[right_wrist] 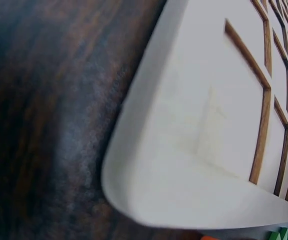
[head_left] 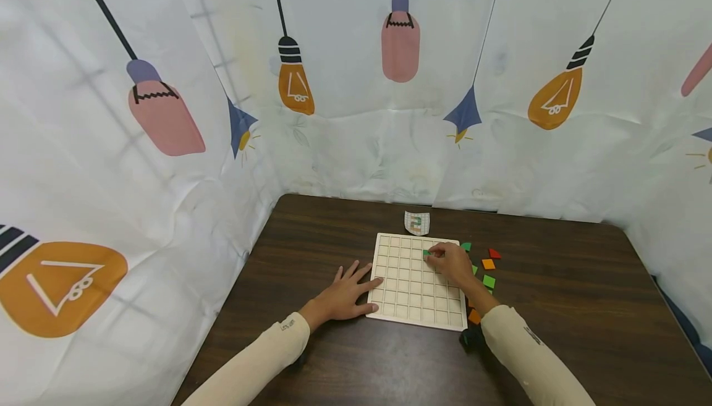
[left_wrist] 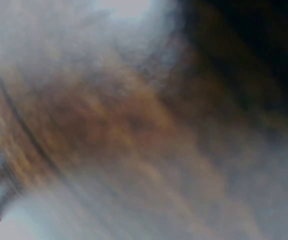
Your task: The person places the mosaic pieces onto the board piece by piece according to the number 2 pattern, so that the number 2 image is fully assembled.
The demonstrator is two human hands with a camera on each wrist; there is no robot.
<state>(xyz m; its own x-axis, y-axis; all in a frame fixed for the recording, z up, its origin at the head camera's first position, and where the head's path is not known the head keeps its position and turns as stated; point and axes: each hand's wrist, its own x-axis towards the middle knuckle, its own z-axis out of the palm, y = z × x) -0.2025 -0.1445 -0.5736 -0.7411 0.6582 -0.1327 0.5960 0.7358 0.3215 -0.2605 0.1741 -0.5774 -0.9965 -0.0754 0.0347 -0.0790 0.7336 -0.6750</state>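
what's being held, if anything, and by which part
The right hand apparently pinches a green piece by its right edge; the left hand holds nothing.

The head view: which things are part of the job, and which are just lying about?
In the job:
board, left fingers at its edge
green piece, in right fingers
loose pieces
patterned card, perhaps a guide

Apparently not:
lamp-print cloth, backdrop
dark thing near the board, unclear what

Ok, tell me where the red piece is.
In the head view, the red piece lies on the table to the right of the grid board, just beyond an orange piece.
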